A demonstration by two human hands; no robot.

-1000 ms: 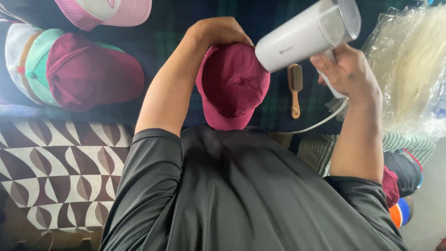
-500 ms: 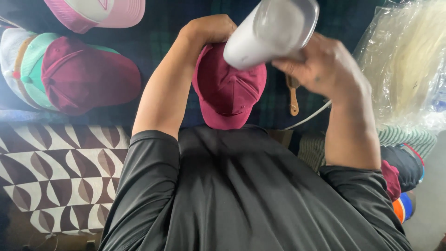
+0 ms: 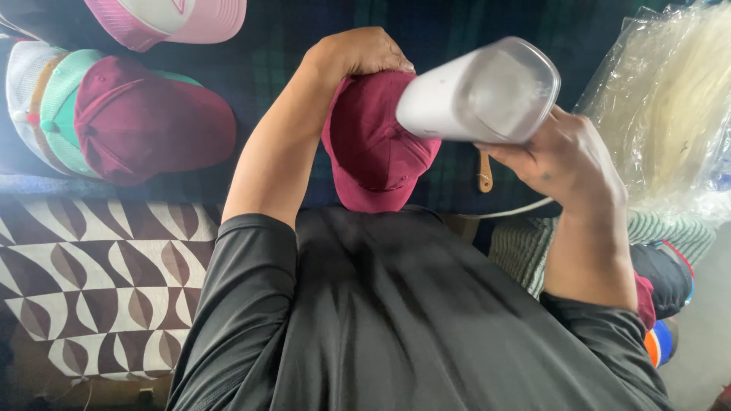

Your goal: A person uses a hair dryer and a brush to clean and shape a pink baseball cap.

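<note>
The left hand (image 3: 358,52) grips the far rim of the maroon cap (image 3: 377,144), steadying it on the dark plaid tabletop (image 3: 289,46), while the right hand (image 3: 560,156) clasps a white steamer (image 3: 476,91), nozzle aimed at the crown.

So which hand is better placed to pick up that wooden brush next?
Probably the right hand: the brush lies just beneath it, though it holds the white steamer. The left hand grips the maroon cap.
</note>
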